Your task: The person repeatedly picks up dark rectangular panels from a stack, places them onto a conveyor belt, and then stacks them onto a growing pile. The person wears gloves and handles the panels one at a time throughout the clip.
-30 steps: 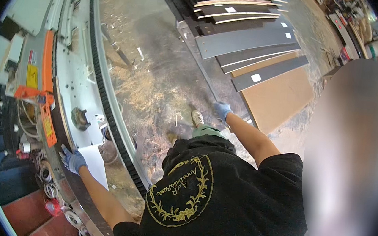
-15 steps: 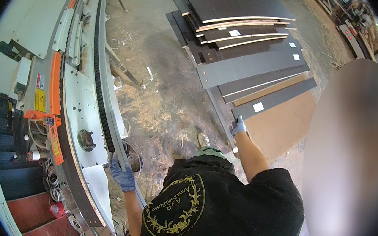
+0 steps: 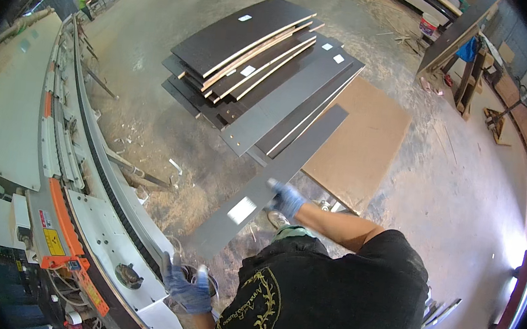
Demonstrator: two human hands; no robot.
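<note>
My right hand, in a blue-grey glove, grips the long edge of a narrow dark panel with a white label. The panel is held slanting in front of me, its near end blurred and pointing toward the machine. Close to that end my left hand, gloved alike, has its fingers spread and holds nothing. A gap shows between it and the panel. Beyond, a stack of dark boards with pale edges lies low, with several narrower panels at its near side.
A long machine with a black chain-like strip and orange guard runs along my left. Beside the stack lies a brown board. White scraps and dust are on the floor. A person stands far off at the left.
My right hand has lifted the narrow panel off the pile and brought it left and nearer. My left hand has come off the machine's edge and spread its fingers. The view has turned right.
</note>
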